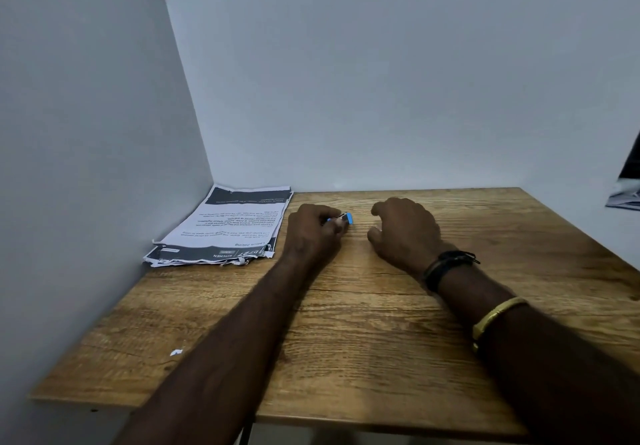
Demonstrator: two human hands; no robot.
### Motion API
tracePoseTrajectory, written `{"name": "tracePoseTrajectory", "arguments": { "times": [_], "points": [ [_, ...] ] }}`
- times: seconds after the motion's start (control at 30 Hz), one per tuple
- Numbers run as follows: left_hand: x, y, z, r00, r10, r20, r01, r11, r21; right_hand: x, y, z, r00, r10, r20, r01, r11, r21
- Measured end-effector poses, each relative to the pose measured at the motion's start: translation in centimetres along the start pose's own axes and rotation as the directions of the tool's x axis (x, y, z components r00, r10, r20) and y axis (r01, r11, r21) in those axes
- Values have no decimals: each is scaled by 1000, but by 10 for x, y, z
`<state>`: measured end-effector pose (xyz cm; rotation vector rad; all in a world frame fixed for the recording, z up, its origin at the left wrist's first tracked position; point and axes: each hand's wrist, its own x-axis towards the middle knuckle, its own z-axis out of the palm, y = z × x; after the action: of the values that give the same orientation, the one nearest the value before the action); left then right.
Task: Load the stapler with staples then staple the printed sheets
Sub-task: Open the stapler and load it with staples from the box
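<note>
Looking down through the head camera, the person is gripping a small blue-tipped object (347, 218) in the left hand (313, 233). The fingers are curling tightly round it, so only its blue end and a sliver of metal are showing. It is probably the stapler, though it is too small and too covered to be sure. It is sitting just right of the printed sheets (228, 226), level with their far half, low over the table (346, 340).

The right hand (403, 233) is sitting further right of the sheets, just beyond the blue object and not touching it. Its fingers are hanging loosely curled, with nothing showing in them. A black band (446, 264) and a gold bangle (495, 316) are circling that wrist. The sheets are lying in a ragged stack against the wall, their near edges uneven and frayed. A white scrap (176, 352) is lying well nearer the camera than the sheets.

Judging from this, loading is not yet finished, and the risks are coming from the small scale of the work. With so much of the object buried in the left hand, a staple strip could be going in crooked and jamming, or slipping and scattering. The misaligned sheets could also be catching the staple through only some pages unless they are squared first.
</note>
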<state>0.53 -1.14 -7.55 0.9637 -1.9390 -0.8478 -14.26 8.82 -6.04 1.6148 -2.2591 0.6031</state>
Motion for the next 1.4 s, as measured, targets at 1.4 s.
{"name": "tracePoseTrajectory", "arguments": {
  "times": [1.4],
  "points": [
    [10, 13, -8, 979, -153, -135, 92, 922, -376, 31, -1, 7, 981, -4, -192, 128, 758, 639]
  ]
}}
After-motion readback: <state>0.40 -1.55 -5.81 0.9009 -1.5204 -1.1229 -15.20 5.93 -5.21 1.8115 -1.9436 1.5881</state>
